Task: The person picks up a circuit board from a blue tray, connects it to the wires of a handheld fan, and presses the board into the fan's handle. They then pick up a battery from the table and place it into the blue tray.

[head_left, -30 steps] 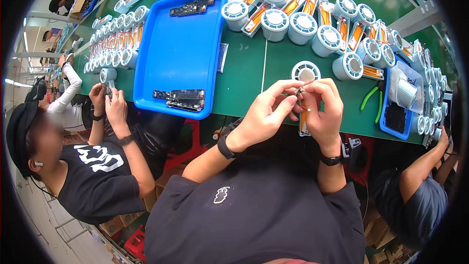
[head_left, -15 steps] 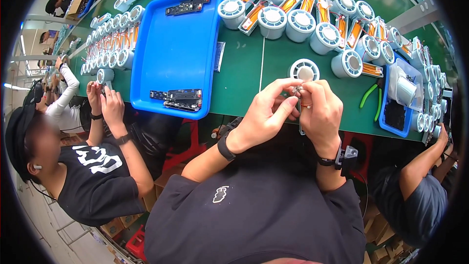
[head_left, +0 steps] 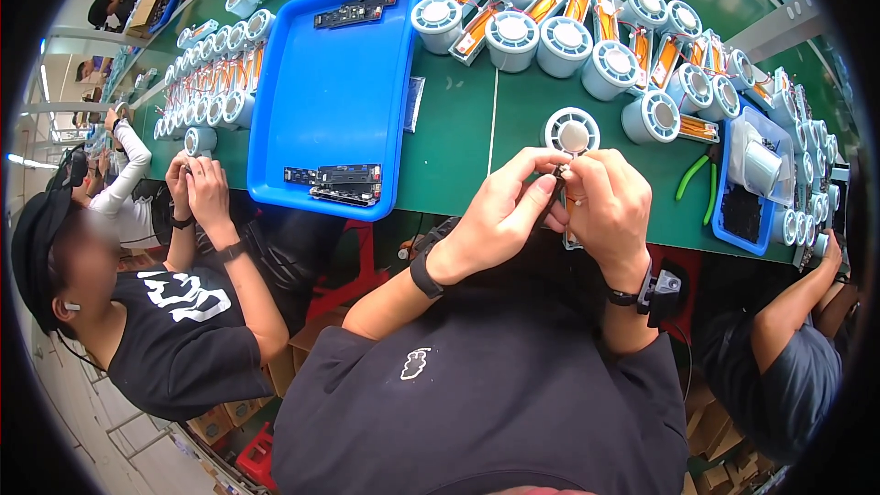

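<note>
In front of me at the table's near edge is a pale blue unit with a round, slotted head [head_left: 572, 131]. Part of its narrow body shows below my hands, with a thin reddish wire beside it. My left hand [head_left: 509, 215] is closed, its thumb and forefinger pinching a small dark part [head_left: 558, 181] just below the round head. Close against it, my right hand [head_left: 609, 206] is closed too, fingertips pressed together near a tiny whitish piece. What the right fingers grip is mostly hidden by the fingers themselves.
A blue tray [head_left: 330, 101] with black circuit boards [head_left: 346, 185] lies left. Several similar blue units [head_left: 564, 44] with orange wiring line the green table's far side. Green-handled pliers [head_left: 697, 185] and a blue bin [head_left: 742, 220] are right. People sit on both sides.
A small dark part now shows between my fingertips. My right hand has turned and shifted slightly right. The person on the left has brought their hands closer together.
</note>
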`<state>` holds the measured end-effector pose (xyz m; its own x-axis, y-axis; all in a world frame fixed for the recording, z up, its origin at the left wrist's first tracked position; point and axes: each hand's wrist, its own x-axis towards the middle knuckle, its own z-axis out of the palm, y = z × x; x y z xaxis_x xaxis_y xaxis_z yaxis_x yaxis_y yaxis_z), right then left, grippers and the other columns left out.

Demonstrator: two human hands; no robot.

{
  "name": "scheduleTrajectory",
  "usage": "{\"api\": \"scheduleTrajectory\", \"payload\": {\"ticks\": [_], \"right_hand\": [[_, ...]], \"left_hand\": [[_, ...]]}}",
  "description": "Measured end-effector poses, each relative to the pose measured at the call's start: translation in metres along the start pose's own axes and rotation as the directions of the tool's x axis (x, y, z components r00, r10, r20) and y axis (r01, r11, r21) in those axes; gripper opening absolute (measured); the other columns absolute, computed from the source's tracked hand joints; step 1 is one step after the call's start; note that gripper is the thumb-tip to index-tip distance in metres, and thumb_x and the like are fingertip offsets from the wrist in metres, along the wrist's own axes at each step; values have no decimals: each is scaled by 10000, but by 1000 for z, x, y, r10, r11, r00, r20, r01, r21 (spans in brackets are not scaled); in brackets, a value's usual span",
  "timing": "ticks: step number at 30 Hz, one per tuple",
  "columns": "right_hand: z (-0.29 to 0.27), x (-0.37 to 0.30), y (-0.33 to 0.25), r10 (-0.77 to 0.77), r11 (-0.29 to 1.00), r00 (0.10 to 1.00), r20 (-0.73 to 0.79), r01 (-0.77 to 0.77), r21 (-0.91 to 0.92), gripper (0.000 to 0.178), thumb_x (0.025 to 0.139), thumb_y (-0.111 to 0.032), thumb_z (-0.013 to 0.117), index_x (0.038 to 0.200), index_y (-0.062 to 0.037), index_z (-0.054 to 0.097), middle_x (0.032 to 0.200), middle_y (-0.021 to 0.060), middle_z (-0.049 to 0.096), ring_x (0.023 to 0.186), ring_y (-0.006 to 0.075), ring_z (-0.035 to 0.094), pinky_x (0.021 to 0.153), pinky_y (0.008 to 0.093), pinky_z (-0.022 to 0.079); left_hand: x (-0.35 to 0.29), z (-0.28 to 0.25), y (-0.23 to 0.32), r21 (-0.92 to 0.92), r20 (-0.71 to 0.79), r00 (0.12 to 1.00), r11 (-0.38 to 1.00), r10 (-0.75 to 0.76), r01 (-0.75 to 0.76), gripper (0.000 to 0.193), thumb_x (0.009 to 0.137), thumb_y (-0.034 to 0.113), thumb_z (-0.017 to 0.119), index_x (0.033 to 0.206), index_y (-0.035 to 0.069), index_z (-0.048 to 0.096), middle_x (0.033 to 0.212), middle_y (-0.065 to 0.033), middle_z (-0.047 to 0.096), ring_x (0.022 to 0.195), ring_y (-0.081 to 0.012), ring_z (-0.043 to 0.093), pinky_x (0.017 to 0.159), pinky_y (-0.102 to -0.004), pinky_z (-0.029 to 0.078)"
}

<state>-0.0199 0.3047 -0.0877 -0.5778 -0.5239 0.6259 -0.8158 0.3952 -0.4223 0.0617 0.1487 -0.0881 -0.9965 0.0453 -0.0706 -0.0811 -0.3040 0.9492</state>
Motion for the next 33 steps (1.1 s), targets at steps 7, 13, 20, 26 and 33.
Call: {"api": "scheduleTrajectory", "payload": {"ticks": [7, 13, 20, 26, 33], "right_hand": [[-8, 2, 5, -85, 996, 996, 37, 85, 3, 229, 729, 40, 727, 923, -31, 628, 837, 91, 644, 687, 283, 641, 588, 390, 521], [-17, 6, 5, -135, 991, 987, 93, 136, -3, 211, 720, 47, 711, 899, -18, 620, 799, 98, 632, 659, 279, 620, 573, 380, 504], [-17, 4, 7, -181, 983, 983, 28, 181, 3, 205, 725, 45, 711, 897, -11, 615, 785, 102, 626, 638, 280, 601, 562, 379, 490], [-15, 3, 7, -184, 983, 983, 12, 184, 22, 206, 728, 39, 712, 900, -14, 612, 788, 95, 625, 643, 281, 601, 564, 382, 490], [-16, 5, 5, -157, 987, 983, 92, 158, -7, 185, 755, 31, 715, 902, -21, 614, 797, 86, 619, 678, 278, 620, 576, 386, 497]], "left_hand": [[-2, -2, 0, -13, 5, 1000, 1000, -5, 5, 277, 1110, 48, 442, 1365, -23, 525, 1131, -111, 634, 892, -154, 682, 799, -302, 591], [-2, -1, -2, 13, 37, 999, 1000, 10, -10, 281, 1105, 48, 459, 1369, -16, 530, 1107, -100, 655, 935, -141, 662, 863, -302, 563], [-3, 8, -6, -30, -35, 998, 998, 61, -62, 284, 1099, 54, 484, 1370, -15, 532, 1084, -95, 676, 954, -133, 652, 884, -296, 549], [-6, 6, -5, -11, -45, 997, 998, 68, -69, 291, 1085, 45, 522, 1368, -18, 531, 1114, -93, 678, 997, -134, 655, 896, -300, 552], [-2, 7, -8, 11, -66, 986, 988, 153, -153, 316, 1043, -21, 577, 1357, -8, 538, 1144, -96, 678, 1065, -152, 677, 912, -307, 567]]}}
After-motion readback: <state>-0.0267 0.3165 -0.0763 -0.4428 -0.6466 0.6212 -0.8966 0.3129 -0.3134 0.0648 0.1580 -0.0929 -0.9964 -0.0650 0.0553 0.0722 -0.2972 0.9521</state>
